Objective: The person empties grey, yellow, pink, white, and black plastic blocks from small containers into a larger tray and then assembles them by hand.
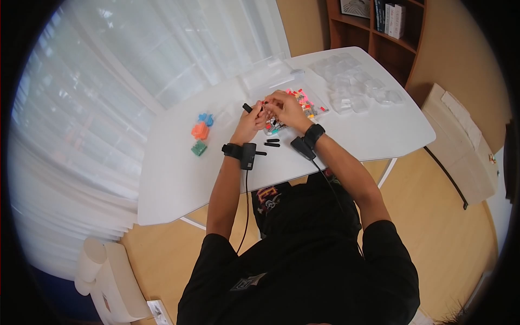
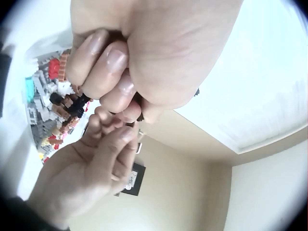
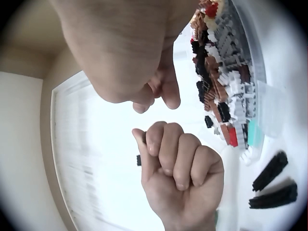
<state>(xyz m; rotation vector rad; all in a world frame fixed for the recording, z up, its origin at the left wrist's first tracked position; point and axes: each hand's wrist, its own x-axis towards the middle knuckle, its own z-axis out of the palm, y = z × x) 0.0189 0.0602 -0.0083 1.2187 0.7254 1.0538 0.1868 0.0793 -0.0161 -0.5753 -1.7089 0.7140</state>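
Note:
My left hand (image 1: pixel 250 123) is curled round a black toy-brick bar (image 1: pixel 247 108), one end of which juts out past the thumb side. Most of this bar is hidden in the fist. Close in front of it is my right hand (image 1: pixel 291 112), its thumb and fingers bent toward the left fingertips. Whether the right fingers pinch a small piece, I cannot tell. Both hands are over the near side of a clear tub (image 1: pixel 326 111) of loose toy bricks (image 3: pixel 226 72). Two more black bars (image 3: pixel 274 194) lie on the table on the near side of the tub.
Blue (image 1: pixel 206 118), orange (image 1: pixel 200 130) and green (image 1: pixel 199 148) brick clusters stand at the left of the white table (image 1: pixel 168 179). Several clear plastic boxes (image 1: pixel 352 81) are at the back right. A transparent lid (image 1: pixel 265 73) is behind the tub. Cables hang from both wrists.

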